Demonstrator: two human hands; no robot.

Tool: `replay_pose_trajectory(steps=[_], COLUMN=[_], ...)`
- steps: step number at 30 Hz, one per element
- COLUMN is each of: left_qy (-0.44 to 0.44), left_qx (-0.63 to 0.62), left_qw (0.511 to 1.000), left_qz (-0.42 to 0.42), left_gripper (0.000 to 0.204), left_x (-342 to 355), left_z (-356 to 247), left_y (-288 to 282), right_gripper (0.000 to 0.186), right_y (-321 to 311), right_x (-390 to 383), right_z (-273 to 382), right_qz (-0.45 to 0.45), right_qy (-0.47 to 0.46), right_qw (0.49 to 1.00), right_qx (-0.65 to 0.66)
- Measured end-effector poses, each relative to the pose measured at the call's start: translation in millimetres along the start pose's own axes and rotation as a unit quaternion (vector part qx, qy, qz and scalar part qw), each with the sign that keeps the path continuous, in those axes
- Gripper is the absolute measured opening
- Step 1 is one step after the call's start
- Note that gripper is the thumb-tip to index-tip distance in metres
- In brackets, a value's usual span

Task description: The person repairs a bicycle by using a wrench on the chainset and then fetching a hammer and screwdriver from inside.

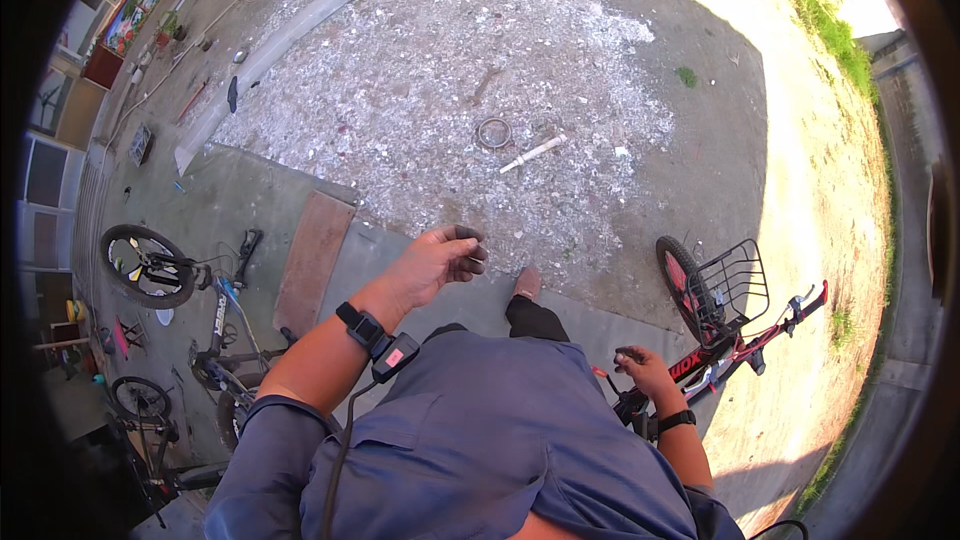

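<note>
From my distant seat, I see the bike beside the right hand, the nearer one, slanting forward-right; fingers curled, pinching what I can't tell.

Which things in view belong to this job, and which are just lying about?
Probably the job:
red-and-black bicycle, nearest the right hand

Apparently just lying about:
white rod
ring
brown board
</note>
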State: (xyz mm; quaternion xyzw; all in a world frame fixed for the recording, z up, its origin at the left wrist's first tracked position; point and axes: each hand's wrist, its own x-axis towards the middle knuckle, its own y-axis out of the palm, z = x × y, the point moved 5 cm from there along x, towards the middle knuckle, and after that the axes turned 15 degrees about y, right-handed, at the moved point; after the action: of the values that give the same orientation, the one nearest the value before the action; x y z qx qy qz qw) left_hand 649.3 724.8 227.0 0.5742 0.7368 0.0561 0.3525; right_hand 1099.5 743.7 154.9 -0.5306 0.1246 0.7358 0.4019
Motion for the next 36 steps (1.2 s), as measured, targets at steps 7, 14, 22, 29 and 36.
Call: replay_pose_trajectory(steps=[7, 14, 22, 29, 36], left_qy=[0.058, 0.09, 0.057, 0.01, -0.006], left_qx=[-0.077, -0.097, -0.05, 0.113, 0.453], left_qw=[0.975, 0.955, 0.947, 0.938, 0.85], left_qz=[-0.202, -0.265, -0.313, -0.329, -0.267], left_gripper=[0.01, 0.012, 0.018, 0.02, 0.028], left_x=[102, 267, 435, 587, 768], left_z=[-70, -131, -185, -124, -3], left_y=[-65, -151, -236, -305, -348], right_gripper=[0.035, 0.036, 0.033, 0.03, 0.028], right_y=[-81, -106, -112, -65, -28], right_x=[105, 199, 256, 400, 595], right_z=[210, 412, 548, 660, 703], right_qz=[-0.015, -0.013, -0.001, 0.111, 0.219], right_qy=[-0.064, -0.085, 0.015, 0.058, 0.006], right_qw=[0.995, 0.989, 0.989, 0.968, 0.955], right_qx=[-0.071, -0.121, -0.145, -0.217, -0.198])
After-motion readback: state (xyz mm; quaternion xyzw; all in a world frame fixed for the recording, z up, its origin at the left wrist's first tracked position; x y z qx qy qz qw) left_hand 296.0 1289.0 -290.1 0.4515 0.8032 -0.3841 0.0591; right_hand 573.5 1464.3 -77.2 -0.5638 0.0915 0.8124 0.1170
